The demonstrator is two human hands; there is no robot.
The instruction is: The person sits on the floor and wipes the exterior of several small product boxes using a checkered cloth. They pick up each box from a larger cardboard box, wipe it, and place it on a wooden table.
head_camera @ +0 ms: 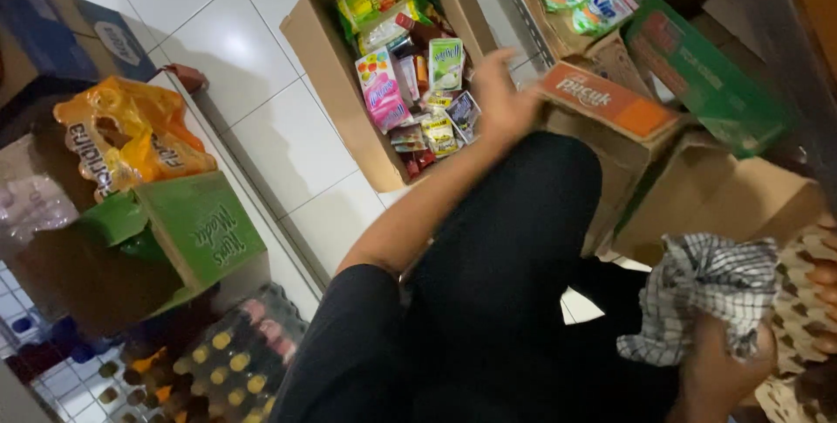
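Near right, a checked cloth (706, 296) is gripped in the closed right hand (724, 371). Farther, the left hand (499, 102), fingers spread and holding nothing, is laid on a box flap (606, 100). The wiping seems barely begun. Beyond, a sachet box (349, 118) is seen.

orange snack bag (122, 139) | green-flapped carton (187, 231) | shrink-wrapped bottles (231, 358) | white tiled floor (261, 65)

white tiled floor (261, 65) carries an open cardboard box (336, 83) of snack packets at 12 o'clock, a green carton (205, 227) at 9 o'clock.
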